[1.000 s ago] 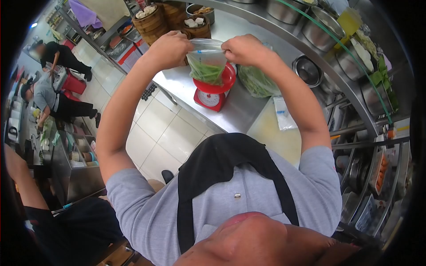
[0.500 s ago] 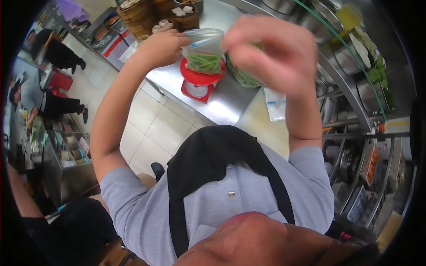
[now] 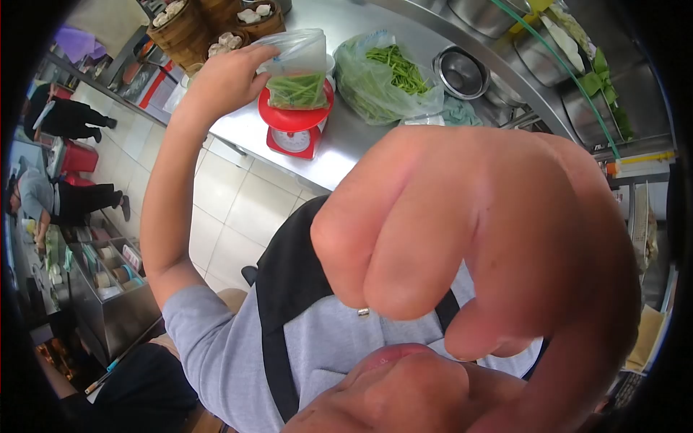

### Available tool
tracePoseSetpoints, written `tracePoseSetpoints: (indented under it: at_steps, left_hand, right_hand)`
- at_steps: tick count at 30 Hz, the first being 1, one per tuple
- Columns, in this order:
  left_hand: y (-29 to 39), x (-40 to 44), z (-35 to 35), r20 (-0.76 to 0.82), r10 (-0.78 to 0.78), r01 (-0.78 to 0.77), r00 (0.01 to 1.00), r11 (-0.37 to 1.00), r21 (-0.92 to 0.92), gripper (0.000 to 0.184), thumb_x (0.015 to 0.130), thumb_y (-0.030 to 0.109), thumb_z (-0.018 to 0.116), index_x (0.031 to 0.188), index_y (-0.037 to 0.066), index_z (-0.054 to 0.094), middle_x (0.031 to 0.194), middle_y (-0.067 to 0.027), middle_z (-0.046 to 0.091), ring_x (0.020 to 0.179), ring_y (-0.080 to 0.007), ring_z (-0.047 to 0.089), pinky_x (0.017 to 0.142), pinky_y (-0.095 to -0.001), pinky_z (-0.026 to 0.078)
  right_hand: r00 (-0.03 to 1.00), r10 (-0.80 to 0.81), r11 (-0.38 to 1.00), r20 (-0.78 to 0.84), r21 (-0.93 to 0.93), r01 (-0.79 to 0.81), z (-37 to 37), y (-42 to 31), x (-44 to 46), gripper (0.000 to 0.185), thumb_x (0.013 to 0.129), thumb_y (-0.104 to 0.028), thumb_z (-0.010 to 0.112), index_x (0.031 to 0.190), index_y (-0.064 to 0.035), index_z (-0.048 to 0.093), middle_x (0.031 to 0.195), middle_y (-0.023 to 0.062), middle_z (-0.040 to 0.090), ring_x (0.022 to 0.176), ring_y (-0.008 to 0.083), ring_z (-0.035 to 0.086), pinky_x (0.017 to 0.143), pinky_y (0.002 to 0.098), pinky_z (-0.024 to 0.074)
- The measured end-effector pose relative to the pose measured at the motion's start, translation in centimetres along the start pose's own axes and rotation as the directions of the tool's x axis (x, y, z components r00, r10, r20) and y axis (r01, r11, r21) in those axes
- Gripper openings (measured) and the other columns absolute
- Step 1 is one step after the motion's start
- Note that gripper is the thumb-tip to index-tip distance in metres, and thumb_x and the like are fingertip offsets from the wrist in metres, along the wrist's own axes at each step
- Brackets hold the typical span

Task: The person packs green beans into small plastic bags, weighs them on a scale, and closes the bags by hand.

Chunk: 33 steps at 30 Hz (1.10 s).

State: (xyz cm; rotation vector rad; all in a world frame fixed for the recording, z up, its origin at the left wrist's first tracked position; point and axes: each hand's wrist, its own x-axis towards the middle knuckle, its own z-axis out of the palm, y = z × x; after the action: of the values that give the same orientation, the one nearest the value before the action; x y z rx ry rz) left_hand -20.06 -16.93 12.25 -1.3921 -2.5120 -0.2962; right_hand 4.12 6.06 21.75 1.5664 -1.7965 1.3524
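My left hand (image 3: 229, 81) pinches the upper left edge of a clear plastic bag (image 3: 300, 50). Cut green vegetable stalks (image 3: 297, 91) lie in the bottom of that bag, which stands on the round red pan of a kitchen scale (image 3: 292, 138). The dial faces me, but its reading is too small to make out. Very near the camera, my right hand (image 3: 462, 209) is raised with curled fingers; I see nothing in it. It covers much of my chest and the right part of the counter.
Beyond the scale, a large plastic bag (image 3: 382, 79) of green stalks sits beside a metal bowl (image 3: 462, 72) on the steel counter (image 3: 242, 133). Bamboo steamers (image 3: 180, 36) stand at the back left. Metal pans (image 3: 556, 58) line the right. Two people work at far left.
My right hand has moved from above the counter back close to the camera, uncovering the large bag and metal bowl. My left hand stays at the small bag. The view has shifted.
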Motion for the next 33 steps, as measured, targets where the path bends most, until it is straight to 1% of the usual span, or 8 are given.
tracePoseSetpoints:
  at_steps: [10,13,17,20,21,23,29,33]
  left_hand:
    - [-1.2,1.3,1.2,0.041,-0.111,0.115,0.993,0.986,-0.124,0.046,0.090,0.017,0.070,0.133,0.006,0.062,0.119,-0.0181,0.072,0.105,-0.0380,0.070,0.091,-0.0460,0.056]
    - [-3.0,1.4,2.8,-0.057,-0.001,-0.007,0.998,0.989,-0.145,0.046,0.090,0.018,0.070,0.133,0.006,0.062,0.118,-0.0186,0.072,0.105,-0.0374,0.070,0.091,-0.0455,0.056]
    - [-2.7,1.3,3.5,-0.095,0.015,-0.026,0.995,0.992,-0.120,0.040,0.090,0.017,0.068,0.128,0.006,0.064,0.119,-0.0138,0.071,0.099,-0.0365,0.071,0.085,-0.0467,0.057]
    - [-1.7,1.1,3.4,-0.102,0.002,-0.015,0.995,0.991,-0.132,0.039,0.090,0.017,0.068,0.127,0.007,0.064,0.118,-0.0126,0.070,0.097,-0.0364,0.071,0.083,-0.0463,0.058]
    - [-1.2,1.1,3.0,-0.100,-0.036,0.021,0.994,0.989,-0.145,0.038,0.091,0.017,0.068,0.127,0.007,0.063,0.118,-0.0125,0.070,0.097,-0.0366,0.070,0.082,-0.0457,0.058]
    - [-0.2,0.8,2.4,-0.114,-0.075,0.054,0.991,0.983,-0.173,0.038,0.091,0.017,0.068,0.127,0.008,0.063,0.122,-0.0114,0.068,0.096,-0.0370,0.070,0.080,-0.0451,0.058]
    - [4.1,-2.3,0.7,-0.206,-0.355,0.297,0.912,0.917,-0.267,0.041,0.089,0.013,0.074,0.128,0.009,0.063,0.128,-0.0085,0.067,0.072,-0.0274,0.069,0.067,-0.0366,0.057]
    - [5.5,-8.4,2.2,-0.279,-0.462,0.383,0.842,0.876,-0.293,0.038,0.088,0.010,0.075,0.124,0.008,0.066,0.127,-0.0098,0.068,0.064,-0.0213,0.065,0.062,-0.0319,0.054]
  right_hand:
    - [0.993,0.056,0.995,0.107,0.071,-0.064,-1.2,1.2,0.2,0.022,0.091,0.002,0.053,0.104,0.0031,0.071,0.093,0.0160,0.072,0.082,0.0296,0.068,0.077,0.0387,0.0556]
    - [0.955,0.266,0.962,0.134,0.023,-0.272,-2.9,4.1,-1.4,0.025,0.090,0.005,0.052,0.106,0.0030,0.071,0.094,0.0165,0.072,0.083,0.0305,0.068,0.078,0.0392,0.0558]
    - [0.385,0.893,0.330,-0.235,-0.241,-0.913,-5.6,12.5,-11.8,0.023,0.095,-0.008,0.057,0.110,0.0014,0.071,0.102,0.0110,0.074,0.096,0.0189,0.070,0.084,0.0343,0.0546]
    - [0.052,0.873,0.059,-0.485,-0.002,-0.998,-10.4,22.0,-20.8,0.023,0.097,-0.012,0.058,0.111,0.0006,0.071,0.097,0.0093,0.073,0.094,0.0132,0.070,0.080,0.0323,0.0544]
    - [0.068,0.874,0.066,-0.482,-0.021,-0.998,-12.3,25.5,-23.0,0.023,0.097,-0.012,0.058,0.111,0.0006,0.071,0.097,0.0093,0.073,0.094,0.0132,0.070,0.080,0.0323,0.0544]
    - [-0.172,0.956,-0.260,-0.238,-0.412,-0.873,-14.7,31.5,-26.4,0.035,0.094,-0.024,0.067,0.121,-0.0014,0.070,0.104,0.0147,0.075,0.100,0.0188,0.072,0.083,0.0353,0.0555]
    - [-0.091,0.894,-0.401,-0.440,-0.692,-0.599,-13.2,36.3,-26.1,0.053,0.086,-0.039,0.070,0.131,-0.0114,0.068,0.136,0.0175,0.066,0.123,0.0331,0.065,0.103,0.0435,0.0524]
    - [0.004,0.913,-0.254,-0.408,-0.577,-0.776,-14.1,40.6,-29.8,0.058,0.086,-0.044,0.070,0.135,-0.0138,0.066,0.139,0.0151,0.065,0.126,0.0340,0.063,0.105,0.0427,0.0510]
